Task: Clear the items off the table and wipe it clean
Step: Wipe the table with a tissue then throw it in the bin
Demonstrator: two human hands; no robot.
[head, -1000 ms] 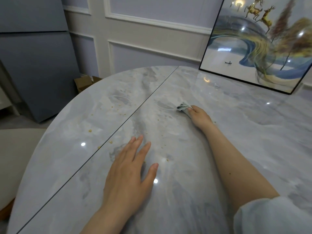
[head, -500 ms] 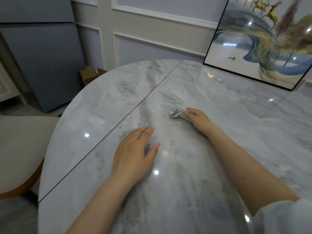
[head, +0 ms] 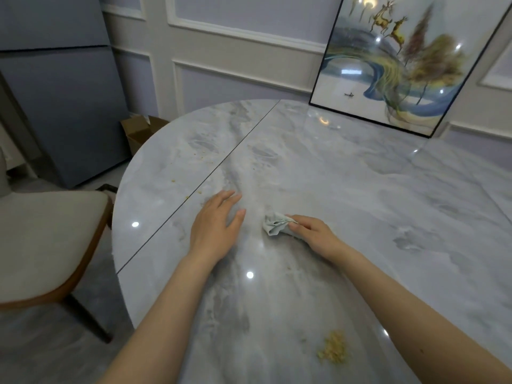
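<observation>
The crumpled pale grey-green wiping cloth [head: 274, 224] lies bunched on the glossy grey-white marble table [head: 360, 189], pinched under the curled fingers of the right hand [head: 313, 235] with most of its bulk sticking out past the fingertips. Just to the left of those fingers, the left hand [head: 214, 225] rests palm down with its fingers straight and spread, holding nothing. Beyond the left fingertips small yellow crumbs [head: 199, 155] dot the top, a heap of yellow crumbs [head: 333, 351] sits back near the right forearm, and a black-framed painting [head: 401, 65] leans at the far edge.
</observation>
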